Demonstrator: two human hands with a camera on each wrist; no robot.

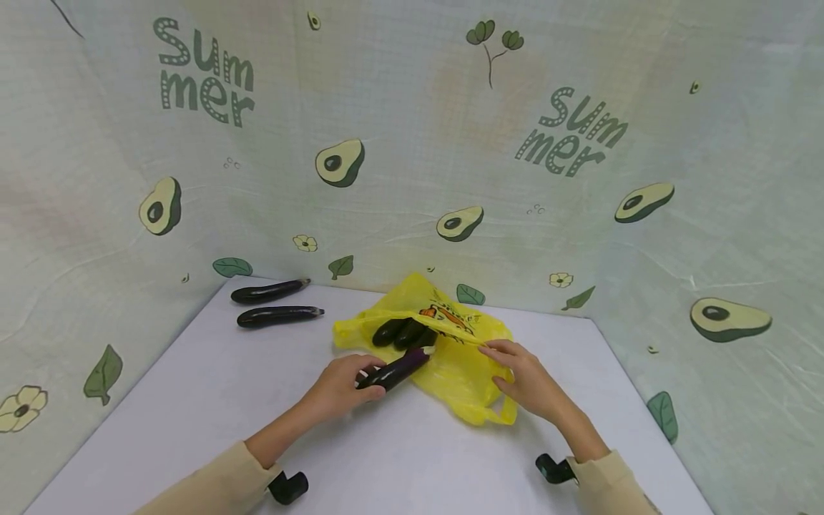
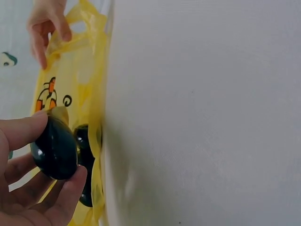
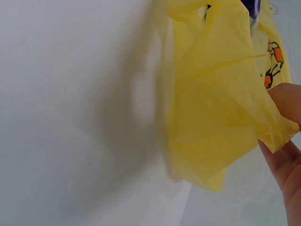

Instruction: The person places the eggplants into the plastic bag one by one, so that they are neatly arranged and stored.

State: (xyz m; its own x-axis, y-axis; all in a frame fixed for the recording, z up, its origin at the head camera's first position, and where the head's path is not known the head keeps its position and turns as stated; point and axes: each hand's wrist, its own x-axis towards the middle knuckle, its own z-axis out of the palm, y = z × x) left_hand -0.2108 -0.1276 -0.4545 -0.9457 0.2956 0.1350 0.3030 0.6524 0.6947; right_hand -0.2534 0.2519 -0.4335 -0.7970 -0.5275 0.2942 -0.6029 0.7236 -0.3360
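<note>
A long dark purple eggplant (image 1: pixel 400 367) is gripped in my left hand (image 1: pixel 336 390), its pale stem end pointing at the mouth of a yellow plastic bag (image 1: pixel 466 383). The left wrist view shows the thumb and fingers curled round this glossy eggplant (image 2: pixel 55 149). My right hand (image 1: pixel 531 380) pinches the bag's rim at the right side; the right wrist view has the thin yellow film (image 3: pixel 211 108) between thumb and fingers. Several eggplants (image 1: pixel 390 332) lie inside the bag's opening, partly covered by its upper layer.
Two more eggplants lie at the table's back left, one (image 1: pixel 270 292) behind the other (image 1: pixel 280 317). The white table (image 1: pixel 412 458) is bordered by a printed cloth (image 1: pixel 412 143) at the back and sides. Black wrist devices (image 1: pixel 288 488) sit at both sleeves.
</note>
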